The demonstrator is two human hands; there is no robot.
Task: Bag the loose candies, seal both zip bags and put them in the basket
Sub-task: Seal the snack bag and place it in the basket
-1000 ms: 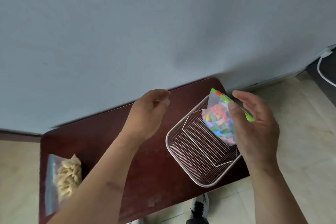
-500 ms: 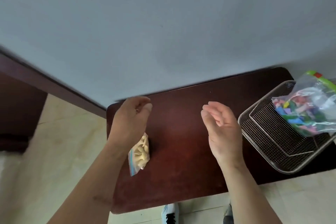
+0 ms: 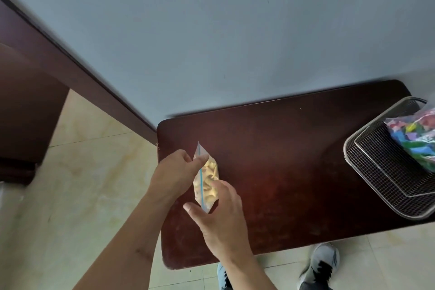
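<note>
A: Where's the yellow candy bag (image 3: 207,180) on my feed?

B: I log it held up over the left end of the dark table (image 3: 294,160), blue zip strip running lengthwise. Left hand (image 3: 173,175) pinches its top end, thumb and fingers clamped on the plastic. Right hand (image 3: 220,216) closes on the lower end, thumb below, fingers on the side.

A: And the other one?

B: Colourful candy bag (image 3: 416,141) lies in the wire basket (image 3: 381,186) at the table's right end, well apart. Its seal is out of frame.

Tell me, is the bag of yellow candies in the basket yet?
No, both hands hold the yellow bag over the table, apart from the basket.
</note>
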